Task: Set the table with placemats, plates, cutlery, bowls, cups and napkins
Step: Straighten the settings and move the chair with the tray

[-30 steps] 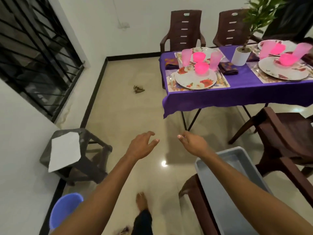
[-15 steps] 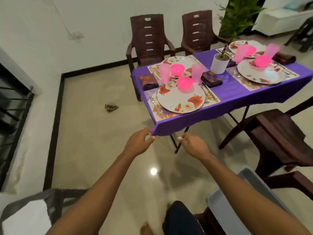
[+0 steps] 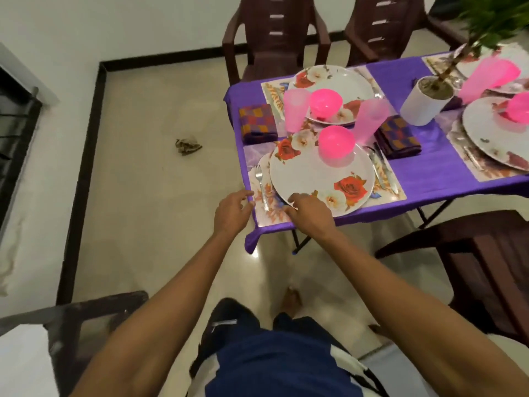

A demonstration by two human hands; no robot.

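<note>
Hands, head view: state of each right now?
Left hand: open, fingers loosely curled, holding nothing, beside the steel fork.
Right hand: open, fingertips at the near rim of the round white floral plate.

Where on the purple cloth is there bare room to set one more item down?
The widest bare patch of cloth lies between the near placemat and the right-hand placemat, in front of the folded napkin. A narrower strip lies behind the white plant pot. Around the pink bowls and cups it is crowded.
</note>
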